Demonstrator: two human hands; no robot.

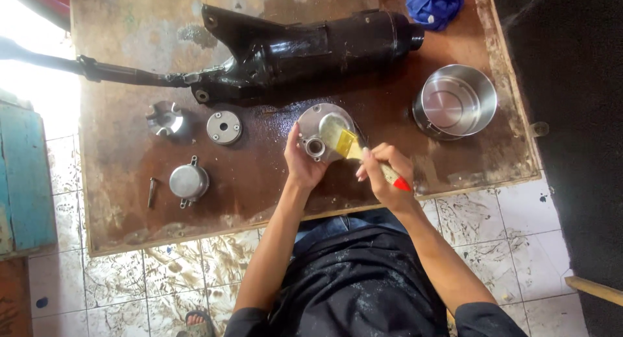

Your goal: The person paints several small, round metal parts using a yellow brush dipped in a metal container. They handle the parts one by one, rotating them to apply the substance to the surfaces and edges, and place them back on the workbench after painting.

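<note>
My left hand (302,163) holds a round silver metal cover (315,120) with a small hub, tilted up above a brown wooden board (259,175). My right hand (384,175) grips a paintbrush (350,145) with a pale handle and red tip. Its bristles rest on the cover's face. A long black engine housing (311,48) with a shaft lies across the board just beyond the cover.
A steel pot (457,102) stands at the right of the board. At the left lie a slotted silver part (165,117), a round disc (224,127), a domed cap (189,181) and a bolt (151,192). Blue cloth (433,3) sits at the far edge. Tiled floor lies below.
</note>
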